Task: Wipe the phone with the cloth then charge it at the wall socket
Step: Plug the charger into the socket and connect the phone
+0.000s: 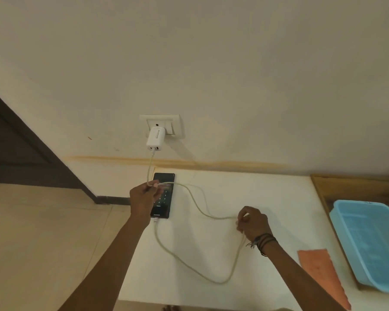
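White table (267, 198) against the wall, four things on it.

Phone (166, 198) lies flat, screen up and lit, near the back edge toward the left side. Pale cable (189, 263) runs from the phone's near end and loops across the middle of the table. Orange cloth (321, 272) lies flat near the front right corner. Blue plastic tub (368, 241) sits at the right edge, just beside the cloth.

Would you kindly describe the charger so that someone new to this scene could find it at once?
Start at the cream wall above the white tabletop and find the lone socket plate. The charger is the white block plugged into it, directly above the phone. It alone has a pale cable hanging from its underside.
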